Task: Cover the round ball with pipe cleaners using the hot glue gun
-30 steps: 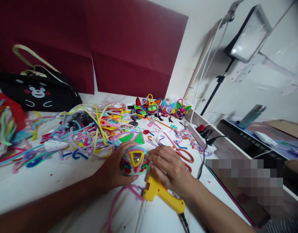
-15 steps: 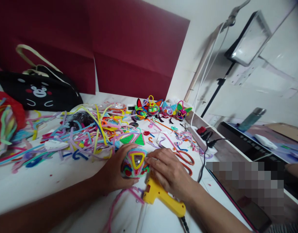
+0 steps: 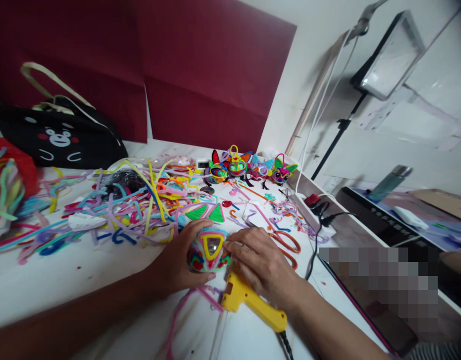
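Note:
A round ball [image 3: 200, 257] covered in colourful pipe cleaners faces me, with a yellow triangle outline around a shiny clear patch. My left hand [image 3: 181, 260] wraps around its left side, thumb below and fingers above. On the right side, my right hand [image 3: 262, 255] is closed, its bent fingertips pressed against the ball near the triangle. Whether a small piece sits under those fingertips is hidden. Below my right hand lies a yellow glue gun [image 3: 256, 305], its cord running toward me. Two green ear-shaped triangles [image 3: 205, 213] with pink edges lie just beyond the ball.
Loose pipe cleaners [image 3: 121, 210] are heaped at the left, before a black bag [image 3: 61, 137]. Several decorated ball figures [image 3: 238, 165] stand at the back. Orange-handled scissors [image 3: 290, 242] and a power strip [image 3: 318, 215] lie right. A person's hand [image 3: 455, 262] shows at the right edge.

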`<control>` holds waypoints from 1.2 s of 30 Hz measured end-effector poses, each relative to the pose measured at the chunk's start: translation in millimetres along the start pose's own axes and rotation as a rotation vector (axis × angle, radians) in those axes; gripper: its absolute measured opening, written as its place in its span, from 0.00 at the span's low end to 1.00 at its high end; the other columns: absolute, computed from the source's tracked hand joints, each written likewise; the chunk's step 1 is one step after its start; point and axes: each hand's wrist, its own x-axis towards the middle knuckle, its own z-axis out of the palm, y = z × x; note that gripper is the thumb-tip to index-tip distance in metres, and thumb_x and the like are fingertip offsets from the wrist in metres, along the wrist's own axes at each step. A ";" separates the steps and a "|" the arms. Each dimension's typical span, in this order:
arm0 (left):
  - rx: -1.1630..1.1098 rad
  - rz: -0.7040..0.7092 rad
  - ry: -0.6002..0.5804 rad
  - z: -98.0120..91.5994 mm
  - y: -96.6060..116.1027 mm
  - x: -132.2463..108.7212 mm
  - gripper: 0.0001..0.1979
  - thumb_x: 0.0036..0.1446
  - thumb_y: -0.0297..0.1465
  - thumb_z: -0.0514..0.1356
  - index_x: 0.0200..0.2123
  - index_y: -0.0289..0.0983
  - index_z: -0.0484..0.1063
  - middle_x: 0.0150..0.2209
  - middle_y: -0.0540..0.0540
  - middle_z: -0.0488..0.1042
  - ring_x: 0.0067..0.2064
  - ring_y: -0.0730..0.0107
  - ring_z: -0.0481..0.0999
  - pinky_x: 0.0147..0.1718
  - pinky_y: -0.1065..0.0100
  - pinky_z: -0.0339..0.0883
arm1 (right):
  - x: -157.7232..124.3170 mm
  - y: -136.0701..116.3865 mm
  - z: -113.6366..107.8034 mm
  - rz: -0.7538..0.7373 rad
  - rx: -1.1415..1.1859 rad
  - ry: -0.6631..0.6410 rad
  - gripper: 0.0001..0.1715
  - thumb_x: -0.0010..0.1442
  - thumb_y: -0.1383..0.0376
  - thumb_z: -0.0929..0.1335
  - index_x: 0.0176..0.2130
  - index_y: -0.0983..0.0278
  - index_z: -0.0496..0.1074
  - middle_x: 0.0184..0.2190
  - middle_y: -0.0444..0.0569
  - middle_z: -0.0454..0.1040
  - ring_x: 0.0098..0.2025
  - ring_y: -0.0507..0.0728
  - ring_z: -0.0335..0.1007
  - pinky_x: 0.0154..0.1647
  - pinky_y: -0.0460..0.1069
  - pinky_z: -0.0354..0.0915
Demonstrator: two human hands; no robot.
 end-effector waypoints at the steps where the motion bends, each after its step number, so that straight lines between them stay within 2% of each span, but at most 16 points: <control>1: -0.002 0.000 -0.003 0.0 -0.2 0.1 0.45 0.46 0.32 0.71 0.65 0.46 0.55 0.64 0.40 0.64 0.64 0.46 0.67 0.64 0.50 0.62 | -0.1 -0.1 0.0 -0.002 -0.001 0.003 0.23 0.69 0.72 0.64 0.61 0.62 0.67 0.50 0.56 0.76 0.49 0.63 0.69 0.47 0.60 0.65; 21: -0.001 0.000 0.000 2.0 -5.3 0.8 0.43 0.46 0.32 0.70 0.64 0.45 0.56 0.62 0.41 0.67 0.62 0.47 0.70 0.61 0.52 0.67 | 0.7 -0.6 -1.2 0.009 -0.008 0.018 0.21 0.69 0.72 0.63 0.60 0.63 0.67 0.50 0.56 0.76 0.49 0.63 0.70 0.46 0.60 0.66; 27: -0.019 0.004 -0.008 1.4 -2.7 2.5 0.42 0.47 0.31 0.69 0.64 0.44 0.55 0.62 0.41 0.66 0.63 0.48 0.69 0.62 0.53 0.65 | 1.9 3.0 -3.1 0.014 -0.027 0.068 0.18 0.68 0.73 0.62 0.55 0.63 0.69 0.48 0.56 0.77 0.49 0.61 0.72 0.47 0.59 0.68; 36: 0.027 0.007 0.000 2.9 -2.8 5.1 0.42 0.43 0.29 0.69 0.62 0.43 0.57 0.61 0.40 0.69 0.62 0.46 0.70 0.61 0.51 0.66 | 4.9 10.9 0.3 0.041 -0.031 0.157 0.19 0.67 0.73 0.63 0.54 0.60 0.72 0.44 0.54 0.78 0.48 0.60 0.74 0.47 0.57 0.72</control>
